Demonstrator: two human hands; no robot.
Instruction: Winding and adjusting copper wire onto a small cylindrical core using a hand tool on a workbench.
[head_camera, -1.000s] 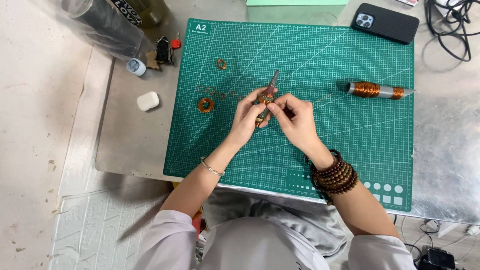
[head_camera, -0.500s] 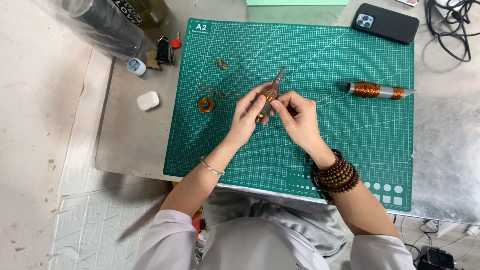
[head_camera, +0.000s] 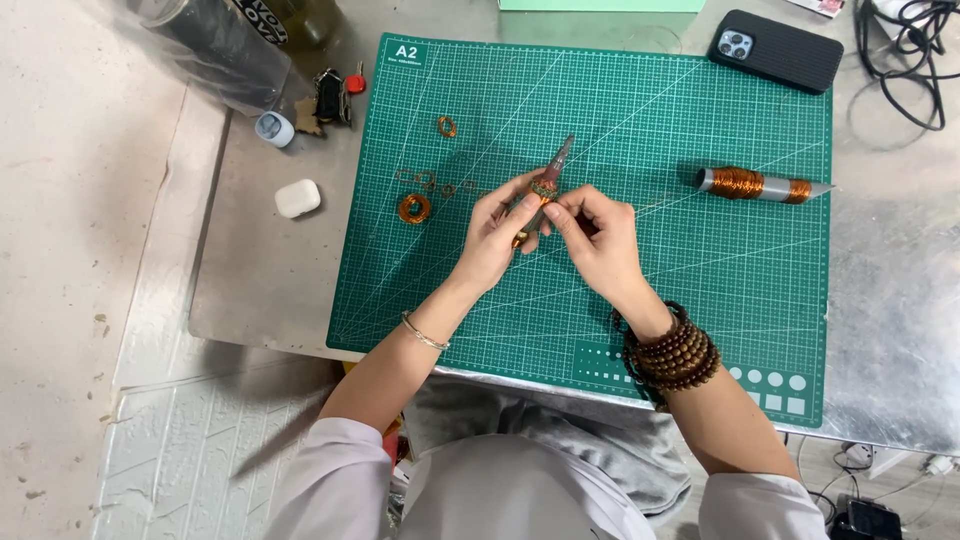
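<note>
**Trainee:** Pinched around the tapered rod (head_camera: 552, 178), is that how my left hand (head_camera: 497, 232) should look?

**Coach:** Yes. Your left hand is closed on the lower part of that grey rod, which tilts up and away from you over the middle of the green cutting mat (head_camera: 700, 300). Your right hand (head_camera: 597, 238) has its fingertips pressed together just beside the rod, at the little band of copper wire (head_camera: 544, 188) wound round it. I judge they are nipping the wire's free end, though the strand itself is too thin to make out.

**Trainee:** How do I keep the turns tidy?

**Coach:** Hold the rod steady with the left hand and let the right do the guiding. Keep the strand taut and lay each turn touching the last one; slack will likely let the band slide toward the narrow tip.

**Trainee:** And the supply?

**Coach:** Your copper wire spool (head_camera: 762, 184) lies on its side toward the mat's right edge, well apart from your hands. A tug could roll it, so feed gently.

**Trainee:** Anything to keep clear of?

**Coach:** The finished copper coil (head_camera: 413, 208) and the smaller wire rings (head_camera: 446, 126) sit on the mat's left part, near your left hand. Keep your wrist off them.
</note>
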